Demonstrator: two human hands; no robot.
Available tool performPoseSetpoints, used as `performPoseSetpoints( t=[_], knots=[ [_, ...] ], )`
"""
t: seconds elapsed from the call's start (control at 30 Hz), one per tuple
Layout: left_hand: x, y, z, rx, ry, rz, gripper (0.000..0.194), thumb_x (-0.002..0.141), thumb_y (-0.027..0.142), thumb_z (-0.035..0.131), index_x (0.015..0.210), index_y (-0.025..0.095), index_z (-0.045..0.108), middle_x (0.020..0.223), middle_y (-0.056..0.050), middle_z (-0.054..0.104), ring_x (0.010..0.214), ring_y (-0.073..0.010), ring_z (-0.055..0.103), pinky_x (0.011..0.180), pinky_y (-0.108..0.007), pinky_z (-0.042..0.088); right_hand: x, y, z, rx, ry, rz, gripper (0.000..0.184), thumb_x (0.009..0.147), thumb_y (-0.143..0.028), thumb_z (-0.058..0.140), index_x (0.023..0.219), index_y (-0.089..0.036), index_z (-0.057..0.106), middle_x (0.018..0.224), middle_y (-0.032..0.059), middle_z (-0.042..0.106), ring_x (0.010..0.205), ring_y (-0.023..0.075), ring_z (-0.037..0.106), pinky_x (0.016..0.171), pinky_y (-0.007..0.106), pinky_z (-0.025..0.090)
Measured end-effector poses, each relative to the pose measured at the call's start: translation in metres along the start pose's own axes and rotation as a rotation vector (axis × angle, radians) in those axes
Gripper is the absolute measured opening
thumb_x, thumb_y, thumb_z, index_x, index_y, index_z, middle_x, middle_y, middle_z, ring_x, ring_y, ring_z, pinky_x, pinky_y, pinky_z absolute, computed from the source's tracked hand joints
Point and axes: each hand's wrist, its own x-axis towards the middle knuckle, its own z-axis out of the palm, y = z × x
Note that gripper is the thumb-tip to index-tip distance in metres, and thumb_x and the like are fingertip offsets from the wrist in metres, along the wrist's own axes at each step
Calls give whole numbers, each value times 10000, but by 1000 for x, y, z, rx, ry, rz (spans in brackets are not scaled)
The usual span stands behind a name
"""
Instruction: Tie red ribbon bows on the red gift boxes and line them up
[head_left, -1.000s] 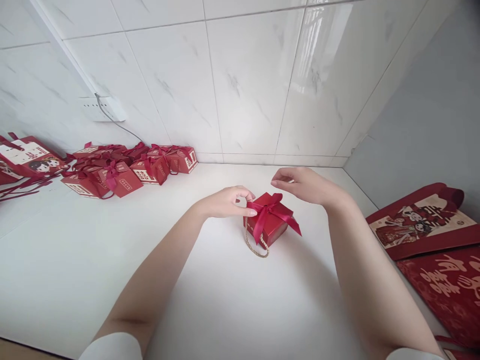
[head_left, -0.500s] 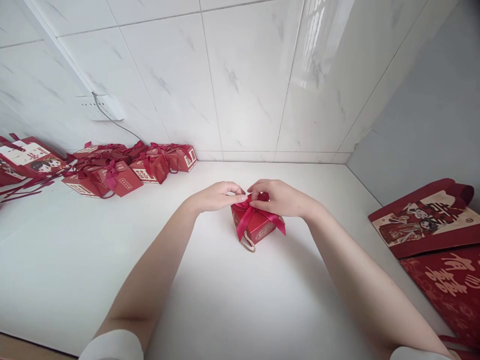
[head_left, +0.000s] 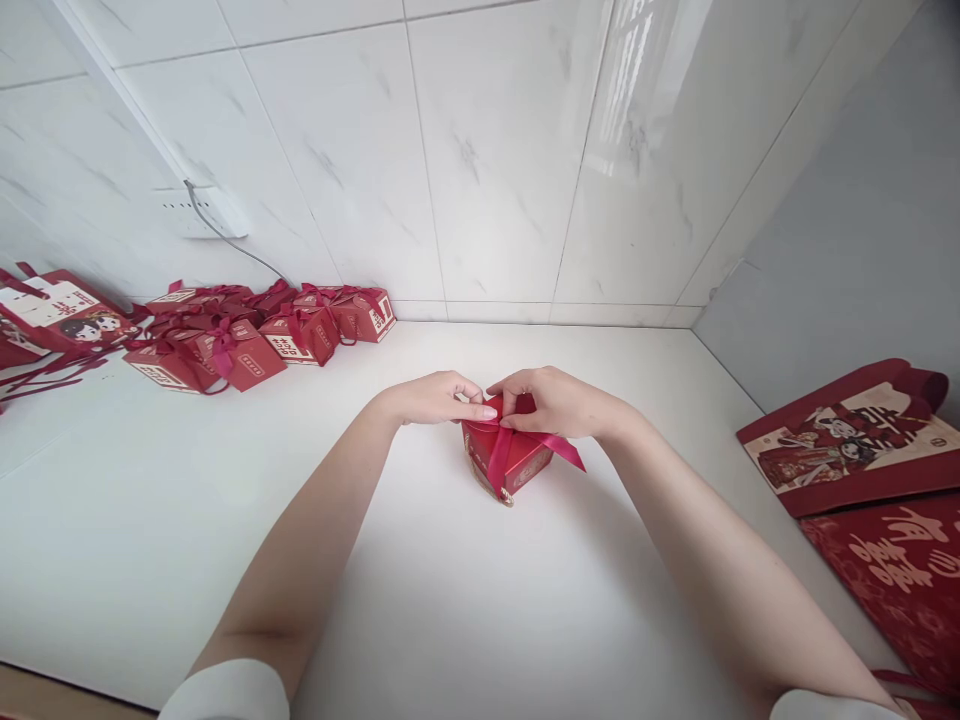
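Note:
A small red gift box [head_left: 529,464] sits on the white table in front of me, a gold cord handle [head_left: 484,487] hanging down its near left side. Crimson ribbon [head_left: 498,465] is tied on its top, one tail falling over the front and another sticking out to the right. My left hand [head_left: 442,398] pinches the ribbon at the top left of the box with thumb and forefinger. From the right, my right hand [head_left: 546,400] pinches the ribbon near the knot. Both hands partly hide the bow and the lid.
Several red ribboned boxes [head_left: 240,352] cluster against the tiled wall at the back left, beside red paper bags [head_left: 71,310]. More red printed bags [head_left: 847,435] lean along the grey right wall. A socket strip [head_left: 202,212] with a grey cable is on the wall.
The box has turned slightly and both hands have moved a little nearer to me. The right ribbon tail now reaches further out to the right.

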Motion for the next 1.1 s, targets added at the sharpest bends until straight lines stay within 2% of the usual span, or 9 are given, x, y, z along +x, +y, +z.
performPoseSetpoints(
  t=[0.17, 0.3, 0.37, 0.47, 0.53, 0.87, 1.1],
  knots=[
    [6, -8, -2, -67, -22, 66, 388, 746, 519, 628, 630, 169, 508, 711, 6, 466, 694, -130, 433, 682, -280, 376, 1, 1, 1, 44, 0, -17, 105, 749, -231, 568, 649, -227, 599, 857, -8, 708, 653, 155, 605, 563, 279, 444],
    [11, -13, -2, -127, -27, 111, 396, 740, 491, 642, 602, 168, 459, 766, 0, 493, 750, -142, 458, 741, -297, 390, 1, 1, -1, 57, 18, -7, 82, 736, -262, 607, 664, -238, 638, 824, -2, 709, 684, 174, 614, 600, 297, 461],
    [10, -12, -2, -117, -32, 98, 371, 750, 503, 631, 634, 170, 516, 816, -6, 539, 791, -153, 489, 781, -309, 400, 1, 2, -2, 56, 28, 0, 73, 742, -277, 621, 686, -242, 653, 859, 3, 712, 715, 182, 617, 619, 301, 468],
    [7, -7, -2, -91, -32, 65, 319, 756, 508, 626, 789, 192, 649, 929, -25, 609, 895, -182, 536, 848, -326, 410, 2, 2, -1, 41, 61, -6, 92, 765, -299, 619, 705, -239, 655, 907, 13, 709, 761, 191, 618, 656, 309, 477],
    [5, -5, -1, -83, -29, 56, 310, 751, 489, 635, 844, 197, 681, 980, -39, 627, 945, -200, 546, 877, -337, 412, 3, 2, 1, 21, 75, -13, 115, 777, -306, 612, 693, -234, 642, 907, 15, 702, 784, 195, 618, 685, 316, 480],
    [9, -10, -2, -119, -87, 117, 237, 756, 421, 651, 754, 185, 636, 998, -31, 602, 951, -194, 540, 893, -342, 417, 3, 0, 2, 6, 4, -33, 116, 791, -280, 619, 695, -217, 638, 1060, 41, 643, 1007, 246, 583, 781, 331, 465],
    [12, -18, -1, -197, -101, 180, 215, 760, 397, 663, 754, 182, 644, 1130, -43, 590, 1115, -223, 501, 951, -348, 397, 5, 3, 3, 62, 9, -84, 152, 780, -307, 639, 663, -213, 615, 984, 33, 626, 910, 214, 593, 764, 339, 473]
  ],
)
